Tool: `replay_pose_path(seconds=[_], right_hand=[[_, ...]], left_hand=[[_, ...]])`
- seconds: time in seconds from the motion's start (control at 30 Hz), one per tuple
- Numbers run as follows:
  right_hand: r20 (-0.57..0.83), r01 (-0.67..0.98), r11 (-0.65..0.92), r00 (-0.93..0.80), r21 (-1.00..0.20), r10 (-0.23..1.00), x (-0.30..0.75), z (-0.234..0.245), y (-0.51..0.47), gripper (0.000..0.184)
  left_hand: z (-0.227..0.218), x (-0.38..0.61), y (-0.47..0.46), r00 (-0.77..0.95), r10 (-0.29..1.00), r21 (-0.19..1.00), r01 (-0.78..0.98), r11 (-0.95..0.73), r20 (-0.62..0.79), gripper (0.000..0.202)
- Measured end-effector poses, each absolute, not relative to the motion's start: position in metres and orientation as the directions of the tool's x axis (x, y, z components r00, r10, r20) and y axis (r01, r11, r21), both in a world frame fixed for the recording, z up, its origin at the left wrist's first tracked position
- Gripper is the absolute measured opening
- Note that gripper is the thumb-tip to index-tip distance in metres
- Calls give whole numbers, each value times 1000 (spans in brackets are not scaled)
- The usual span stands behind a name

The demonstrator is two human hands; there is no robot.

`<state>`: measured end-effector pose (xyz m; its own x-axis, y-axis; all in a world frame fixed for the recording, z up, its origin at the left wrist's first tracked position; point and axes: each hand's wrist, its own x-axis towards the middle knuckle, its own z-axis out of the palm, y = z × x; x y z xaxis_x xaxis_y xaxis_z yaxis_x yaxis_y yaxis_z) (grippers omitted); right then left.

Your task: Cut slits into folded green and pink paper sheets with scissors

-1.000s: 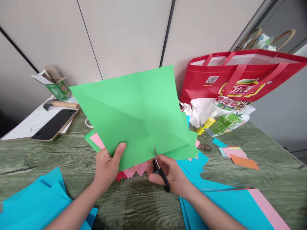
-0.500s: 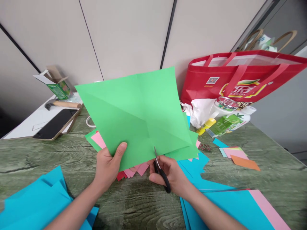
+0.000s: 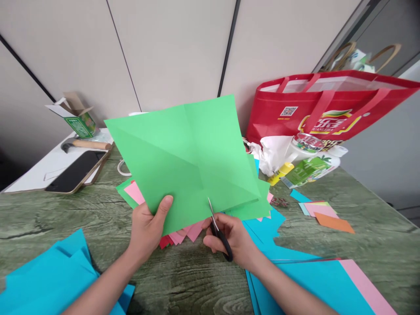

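A large green sheet of paper (image 3: 183, 153) with crossing creases is held up over the table. My left hand (image 3: 149, 227) pinches its lower left edge, thumb on the near face and fingers behind. Black-handled scissors (image 3: 220, 238) are in my right hand (image 3: 234, 236), fingers round the handles. One blade lies in front of the sheet at its lower edge; the other is mostly hidden. Right of the blade, the sheet's lower edge looks cut or folded. Behind the sheet, more green paper (image 3: 264, 199) and pink paper (image 3: 194, 230) stick out.
Blue sheets lie at left (image 3: 49, 275) and right (image 3: 321, 284). Small coloured scraps (image 3: 328, 214) sit at the right. Beyond them stand a glue stick (image 3: 280, 173), a green carton (image 3: 305, 170) and a red bag (image 3: 272, 109). At left are a phone (image 3: 75, 171), a hammer (image 3: 88, 143) and a box (image 3: 78, 118).
The scissors' visible blade has shifted slightly up and left against the green sheet, with my right hand. My left hand keeps its grip. The view has moved slightly.
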<state>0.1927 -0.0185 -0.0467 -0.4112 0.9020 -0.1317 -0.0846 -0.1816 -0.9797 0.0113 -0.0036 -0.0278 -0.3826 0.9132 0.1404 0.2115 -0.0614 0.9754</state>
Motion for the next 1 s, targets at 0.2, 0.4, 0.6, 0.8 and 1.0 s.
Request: replay_pose_path(seconds=[0.2,0.4,0.6,0.8,1.0], right_hand=[[-136,-75,-182,-410,-980,902,193,-48,-18,37],[-123,-75,-166,-398,-983,909,191,-49,-18,34],[-124,-65,-159,-377,-985,918,191,-51,-18,33],[-135,-67,-173,-379,-983,915,191,-53,-17,35],[-127,-99,-182,-409,-978,904,192,-48,-16,35]], left_hand=[[-34,7,-3,-321,942,977,211,-29,97,25],[-34,7,-3,-327,939,975,217,-36,107,24],[-35,6,-3,-325,940,978,206,-38,105,25],[-32,6,-3,-292,955,986,166,5,45,24],[-25,13,-6,-185,983,981,190,20,16,24]])
